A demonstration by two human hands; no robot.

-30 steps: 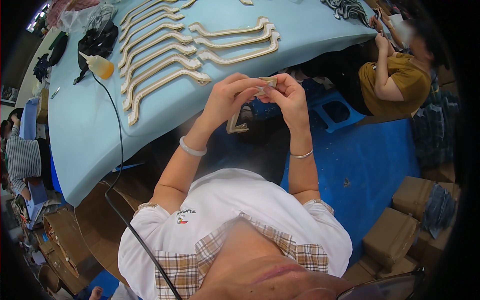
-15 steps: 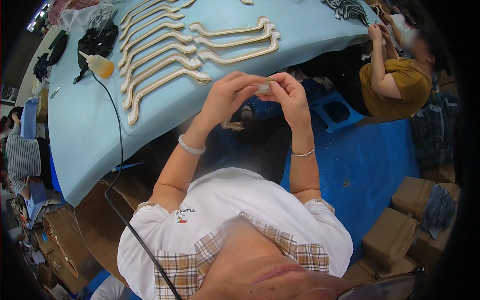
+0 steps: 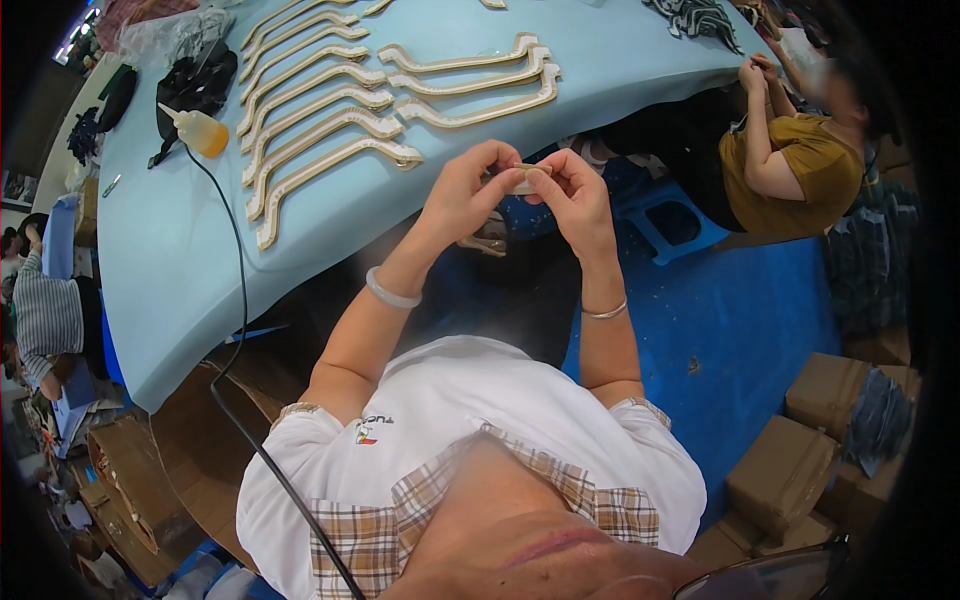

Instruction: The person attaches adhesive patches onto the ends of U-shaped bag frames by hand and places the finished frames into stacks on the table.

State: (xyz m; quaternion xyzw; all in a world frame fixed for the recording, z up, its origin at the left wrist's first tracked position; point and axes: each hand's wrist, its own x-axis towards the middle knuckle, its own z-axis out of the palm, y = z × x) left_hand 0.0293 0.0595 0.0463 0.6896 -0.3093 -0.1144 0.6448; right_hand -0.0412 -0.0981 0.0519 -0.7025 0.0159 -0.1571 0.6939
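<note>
My left hand [image 3: 466,196] and my right hand [image 3: 578,200] are close together just off the front edge of the table. Between their thumbs and fingertips is a narrow beige-and-white strip [image 3: 521,187], pinched from both sides. A bent piece [image 3: 487,244] of similar colours shows below my hands; fingers hide whether it belongs to the same strip. Nearest to my left hand, a row of bent beige-edged white strips [image 3: 340,150] lies side by side on the light blue tabletop [image 3: 180,290]. Several similar strips [image 3: 485,106] lie beyond my hands, facing the other way.
A bottle of amber liquid [image 3: 203,133] stands at the left by a black cloth [image 3: 195,85]. A black cable [image 3: 243,300] runs over the table edge toward me. At right, a co-worker in a mustard shirt [image 3: 815,165] sits near a blue stool [image 3: 665,225]. Cardboard boxes [image 3: 785,470] fill the lower right.
My left hand has moved slightly right, its fingers now bent more tightly at the strip. The bent piece below my hands has shifted right and slightly up. My right hand stays nearly in place.
</note>
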